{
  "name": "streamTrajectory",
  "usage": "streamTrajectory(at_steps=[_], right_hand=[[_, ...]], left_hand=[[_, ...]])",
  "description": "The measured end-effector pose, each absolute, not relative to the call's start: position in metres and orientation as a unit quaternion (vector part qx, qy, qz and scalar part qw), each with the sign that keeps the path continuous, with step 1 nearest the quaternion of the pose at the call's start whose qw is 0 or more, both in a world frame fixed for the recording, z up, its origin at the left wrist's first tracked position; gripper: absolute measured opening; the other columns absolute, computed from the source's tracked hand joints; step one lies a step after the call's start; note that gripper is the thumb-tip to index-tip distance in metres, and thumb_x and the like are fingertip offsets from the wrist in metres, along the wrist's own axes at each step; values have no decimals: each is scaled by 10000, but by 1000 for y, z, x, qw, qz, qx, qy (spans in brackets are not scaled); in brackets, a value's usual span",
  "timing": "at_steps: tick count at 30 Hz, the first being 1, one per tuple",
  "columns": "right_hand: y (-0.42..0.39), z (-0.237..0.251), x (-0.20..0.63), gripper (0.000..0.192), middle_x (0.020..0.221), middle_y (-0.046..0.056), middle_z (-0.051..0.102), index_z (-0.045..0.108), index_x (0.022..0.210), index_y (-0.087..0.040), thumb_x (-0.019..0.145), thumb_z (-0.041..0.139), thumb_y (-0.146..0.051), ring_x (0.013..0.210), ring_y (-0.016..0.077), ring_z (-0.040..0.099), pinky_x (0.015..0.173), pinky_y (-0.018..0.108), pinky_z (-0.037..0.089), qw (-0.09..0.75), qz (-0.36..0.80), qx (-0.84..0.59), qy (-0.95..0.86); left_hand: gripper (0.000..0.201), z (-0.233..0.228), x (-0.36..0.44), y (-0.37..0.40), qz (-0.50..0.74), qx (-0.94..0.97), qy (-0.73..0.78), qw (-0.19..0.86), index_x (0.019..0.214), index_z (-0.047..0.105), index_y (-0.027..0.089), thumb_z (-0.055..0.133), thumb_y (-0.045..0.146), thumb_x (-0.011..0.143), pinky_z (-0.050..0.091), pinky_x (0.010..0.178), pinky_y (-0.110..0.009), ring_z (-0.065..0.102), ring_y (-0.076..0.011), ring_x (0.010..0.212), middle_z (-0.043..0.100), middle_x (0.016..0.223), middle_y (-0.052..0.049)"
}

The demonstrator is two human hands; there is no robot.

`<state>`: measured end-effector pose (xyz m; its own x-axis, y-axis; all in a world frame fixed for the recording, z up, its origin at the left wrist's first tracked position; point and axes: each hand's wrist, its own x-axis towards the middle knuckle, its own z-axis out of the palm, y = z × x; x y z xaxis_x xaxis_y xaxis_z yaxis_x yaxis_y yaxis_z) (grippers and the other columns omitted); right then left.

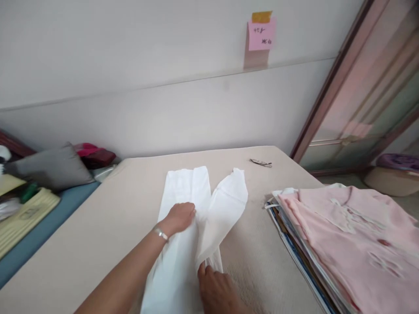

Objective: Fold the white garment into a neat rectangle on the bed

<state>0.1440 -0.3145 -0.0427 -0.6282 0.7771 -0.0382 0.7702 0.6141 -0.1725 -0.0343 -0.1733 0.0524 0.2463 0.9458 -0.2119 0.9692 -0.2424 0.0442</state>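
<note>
A white garment [178,257] lies lengthwise over the beige-covered surface, its long panel folded. One loose part, perhaps a sleeve or leg, slants away to the right of that panel. My left hand [179,216], with a silver bracelet at the wrist, rests on the garment's middle, fingers curled into the cloth at the fold. Closer to me, my right hand [218,288] pinches the lower edge of the slanting part. The right thumb and fingertips are partly covered by the fabric.
A stack of folded clothes [347,235], pink on top, stands at right. Eyeglasses [261,163] lie near the far edge of the covered surface [108,218]. A grey cushion [54,168] is at left. A pink note [262,35] is taped to the wall.
</note>
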Motion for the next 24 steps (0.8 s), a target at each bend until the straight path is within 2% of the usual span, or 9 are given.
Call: streamTrajectory(at_steps=[4, 7, 11, 15, 18, 24], right_hand=[[-318, -33, 144, 794, 1086, 228, 703, 524, 1422, -5, 660, 713, -128, 868, 330, 714, 718, 386, 570, -42, 89, -408, -908], [-321, -21, 147, 767, 1142, 236, 692, 547, 1413, -31, 661, 685, -89, 945, 336, 704, 801, 401, 575, -43, 90, -406, -909], [-322, -14, 144, 716, 1209, 239, 668, 595, 1382, -79, 673, 688, -99, 1000, 350, 692, 849, 433, 580, -68, 98, -403, -907], [-317, -24, 141, 580, 1149, 218, 680, 648, 1315, -105, 738, 691, -144, 951, 346, 705, 808, 430, 598, -115, 105, -404, -901], [-312, -36, 142, 487, 1105, 194, 697, 654, 1302, -118, 817, 608, -110, 903, 330, 723, 752, 412, 605, -113, 100, -401, -903], [-306, -64, 154, 550, 1078, 141, 720, 655, 1296, -168, 802, 507, 24, 832, 274, 746, 656, 318, 590, -86, 77, -399, -909]], left_hand=[[285, 65, -34, -270, -8, 757, 641, 126, 1071, 633, 229, 375, 343, 1029, 481, 860, -359, 688, -245, 1030, 715, 1091, -66], [203, 48, -13, -310, 31, 721, 678, 143, 1051, 609, 228, 435, 314, 994, 481, 776, -354, 700, -243, 941, 703, 1044, -48], [175, 28, 5, -316, 52, 712, 683, 157, 1042, 605, 223, 470, 312, 974, 488, 774, -377, 694, -265, 960, 697, 1034, -47], [175, 28, 6, -306, 66, 709, 681, 171, 1080, 608, 210, 518, 284, 950, 487, 775, -371, 688, -267, 972, 701, 1055, -58], [184, 31, 6, -304, 67, 716, 670, 183, 1092, 616, 202, 531, 264, 941, 486, 779, -373, 686, -271, 974, 705, 1060, -68], [191, 27, 5, -304, 75, 722, 662, 186, 1057, 638, 185, 495, 257, 953, 486, 743, -389, 688, -278, 910, 710, 1024, -86]])
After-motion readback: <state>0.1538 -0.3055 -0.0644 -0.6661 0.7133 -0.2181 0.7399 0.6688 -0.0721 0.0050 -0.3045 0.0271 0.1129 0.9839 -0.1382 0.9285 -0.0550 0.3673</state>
